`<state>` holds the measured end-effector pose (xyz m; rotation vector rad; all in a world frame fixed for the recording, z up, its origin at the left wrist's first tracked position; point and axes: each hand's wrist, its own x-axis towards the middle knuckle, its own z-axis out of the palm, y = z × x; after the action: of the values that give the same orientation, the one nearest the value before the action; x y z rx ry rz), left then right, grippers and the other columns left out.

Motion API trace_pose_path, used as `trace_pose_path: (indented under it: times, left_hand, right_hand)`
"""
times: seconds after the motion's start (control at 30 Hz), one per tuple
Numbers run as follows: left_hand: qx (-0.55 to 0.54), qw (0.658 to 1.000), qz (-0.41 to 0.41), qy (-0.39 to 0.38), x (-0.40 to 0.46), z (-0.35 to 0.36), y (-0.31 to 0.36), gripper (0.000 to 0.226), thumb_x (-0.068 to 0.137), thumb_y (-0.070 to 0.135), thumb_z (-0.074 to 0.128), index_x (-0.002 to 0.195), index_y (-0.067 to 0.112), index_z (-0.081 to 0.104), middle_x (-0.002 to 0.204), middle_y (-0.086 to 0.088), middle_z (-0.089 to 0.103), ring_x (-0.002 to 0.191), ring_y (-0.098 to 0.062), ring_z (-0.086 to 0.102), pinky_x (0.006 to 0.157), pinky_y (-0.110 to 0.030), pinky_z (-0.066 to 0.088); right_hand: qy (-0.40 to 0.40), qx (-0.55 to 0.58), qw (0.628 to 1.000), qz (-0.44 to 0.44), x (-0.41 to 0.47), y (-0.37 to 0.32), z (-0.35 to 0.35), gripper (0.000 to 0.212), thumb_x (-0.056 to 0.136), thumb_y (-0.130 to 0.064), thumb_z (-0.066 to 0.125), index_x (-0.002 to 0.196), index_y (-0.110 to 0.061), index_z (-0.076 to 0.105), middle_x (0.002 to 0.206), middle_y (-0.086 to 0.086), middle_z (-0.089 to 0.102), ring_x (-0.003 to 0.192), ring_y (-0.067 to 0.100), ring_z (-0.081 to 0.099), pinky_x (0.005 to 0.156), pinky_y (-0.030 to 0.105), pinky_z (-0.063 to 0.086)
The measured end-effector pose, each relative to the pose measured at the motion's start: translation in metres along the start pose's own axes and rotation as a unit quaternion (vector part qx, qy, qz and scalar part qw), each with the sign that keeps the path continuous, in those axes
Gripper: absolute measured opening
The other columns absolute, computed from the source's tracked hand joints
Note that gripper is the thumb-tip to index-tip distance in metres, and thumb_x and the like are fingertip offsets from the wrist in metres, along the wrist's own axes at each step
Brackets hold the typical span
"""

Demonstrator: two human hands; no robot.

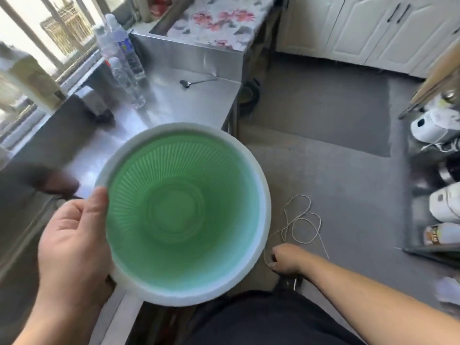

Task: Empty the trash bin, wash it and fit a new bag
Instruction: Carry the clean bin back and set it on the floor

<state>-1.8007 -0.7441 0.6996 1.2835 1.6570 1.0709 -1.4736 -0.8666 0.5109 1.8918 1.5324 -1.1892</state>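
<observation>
My left hand (72,240) grips the bin (183,215) by its near-left rim, thumb hooked over the white edge, fingers hidden underneath. My right hand (286,258) hangs low beside my leg, off the bin, fingers curled loosely with the thumb out; whether it holds anything I cannot tell. It is close to a loop of pale string (302,220) lying on the floor (323,170).

Bin: round, white rim, green slatted inside, mouth turned up toward me. Nothing in it, no bag fitted. It is held in the air, over the near corner of the steel desk (189,105) and the grey floor beside it. The view is blurred.

Desk: a dark spoon (196,82) lies alone near the back, by the raised steel box (189,54). That box is topped with a flowered cloth (219,23). Clear plastic bottles (124,63) stand in a cluster at the desk's left side, near the window (37,33). A dark blurred object sits in front of them; I cannot make it out.

Right of frame: a low rack (433,195) with white shoes (433,125) and a few small containers. White cabinet doors (373,28) with dark handles run along the far wall. My dark trousers (261,319) fill the bottom edge.
</observation>
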Motion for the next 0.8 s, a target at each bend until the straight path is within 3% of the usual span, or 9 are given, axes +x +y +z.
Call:
trace_pose_path:
  times: [0.07, 0.17, 0.23, 0.3, 0.4, 0.53, 0.63, 0.73, 0.8]
  left_hand:
    - [-0.051, 0.998, -0.021, -0.017, -0.025, 0.04, 0.011, 0.069, 0.077, 0.073, 0.064, 0.096, 0.007, 0.062, 0.092, -0.034, 0.067, 0.073, -0.05, 0.066, 0.051, -0.065, 0.053]
    - [-0.054, 0.995, -0.059, -0.053, -0.052, 0.101, 0.027, 0.061, 0.078, 0.068, 0.066, 0.089, 0.008, 0.061, 0.091, -0.031, 0.069, 0.07, -0.038, 0.065, 0.06, -0.059, 0.055]
    - [-0.04, 0.994, -0.077, -0.071, -0.06, 0.14, 0.025, 0.059, 0.079, 0.067, 0.063, 0.086, 0.008, 0.06, 0.087, -0.027, 0.069, 0.069, -0.035, 0.064, 0.061, -0.052, 0.055]
    - [-0.02, 0.992, -0.093, -0.084, -0.063, 0.177, 0.018, 0.062, 0.079, 0.068, 0.06, 0.086, 0.006, 0.059, 0.091, -0.032, 0.067, 0.069, -0.039, 0.065, 0.062, -0.055, 0.055]
    - [0.03, 0.989, -0.108, -0.097, -0.062, 0.225, 0.002, 0.077, 0.079, 0.07, 0.057, 0.088, -0.006, 0.058, 0.091, -0.04, 0.063, 0.07, -0.048, 0.063, 0.061, -0.06, 0.053]
    - [0.093, 0.985, -0.122, -0.084, -0.052, 0.267, -0.018, 0.086, 0.074, 0.078, 0.054, 0.083, -0.008, 0.052, 0.081, -0.033, 0.06, 0.065, -0.033, 0.056, 0.059, -0.048, 0.047]
    - [0.129, 0.976, -0.149, -0.097, -0.039, 0.288, -0.029, 0.086, 0.075, 0.079, 0.05, 0.077, -0.006, 0.049, 0.072, -0.017, 0.05, 0.064, -0.03, 0.049, 0.057, -0.043, 0.039]
    - [0.152, 0.97, -0.165, -0.089, -0.018, 0.306, -0.039, 0.067, 0.08, 0.074, 0.047, 0.077, 0.007, 0.054, 0.075, -0.015, 0.047, 0.066, -0.029, 0.046, 0.057, -0.041, 0.038]
    - [0.167, 0.966, -0.172, -0.092, 0.002, 0.317, -0.046, 0.061, 0.083, 0.07, 0.047, 0.08, 0.01, 0.056, 0.077, -0.015, 0.046, 0.066, -0.029, 0.044, 0.057, -0.04, 0.037]
  right_hand:
    - [-0.003, 0.019, 1.0, 0.005, -0.008, 0.032, -0.001, 0.024, 0.086, -0.026, 0.049, 0.087, -0.006, 0.064, 0.107, 0.021, 0.067, 0.099, 0.034, 0.064, 0.069, 0.028, 0.04]
    - [-0.006, 0.057, 0.998, 0.024, -0.018, 0.086, 0.001, 0.02, 0.087, -0.021, 0.048, 0.071, -0.011, 0.053, 0.091, 0.018, 0.062, 0.089, 0.031, 0.063, 0.066, 0.028, 0.04]
    - [-0.002, 0.077, 0.996, 0.036, -0.025, 0.121, 0.003, 0.022, 0.091, -0.025, 0.049, 0.077, -0.011, 0.059, 0.094, 0.016, 0.061, 0.088, 0.029, 0.061, 0.063, 0.028, 0.04]
    - [0.0, 0.081, 0.996, 0.049, -0.029, 0.158, 0.011, 0.028, 0.092, -0.026, 0.05, 0.099, -0.005, 0.067, 0.109, 0.017, 0.067, 0.099, 0.032, 0.064, 0.07, 0.029, 0.043]
    - [-0.001, 0.11, 0.991, 0.072, -0.039, 0.208, 0.026, 0.033, 0.091, -0.027, 0.049, 0.106, -0.002, 0.065, 0.116, 0.021, 0.066, 0.103, 0.034, 0.064, 0.07, 0.029, 0.041]
    - [-0.013, 0.157, 0.981, 0.114, -0.056, 0.259, 0.042, 0.036, 0.091, -0.032, 0.049, 0.115, -0.008, 0.061, 0.124, 0.015, 0.063, 0.112, 0.03, 0.061, 0.075, 0.027, 0.041]
    - [-0.026, 0.183, 0.973, 0.136, -0.064, 0.285, 0.046, 0.031, 0.092, -0.033, 0.047, 0.109, -0.013, 0.063, 0.122, 0.012, 0.065, 0.099, 0.026, 0.06, 0.071, 0.024, 0.035]
    - [-0.033, 0.193, 0.967, 0.162, -0.067, 0.297, 0.041, 0.014, 0.093, -0.034, 0.048, 0.092, -0.022, 0.055, 0.112, 0.01, 0.066, 0.087, 0.022, 0.055, 0.065, 0.024, 0.033]
    - [-0.032, 0.213, 0.96, 0.18, -0.062, 0.3, 0.036, 0.016, 0.093, -0.033, 0.048, 0.093, -0.021, 0.058, 0.108, 0.01, 0.066, 0.083, 0.02, 0.052, 0.061, 0.025, 0.034]
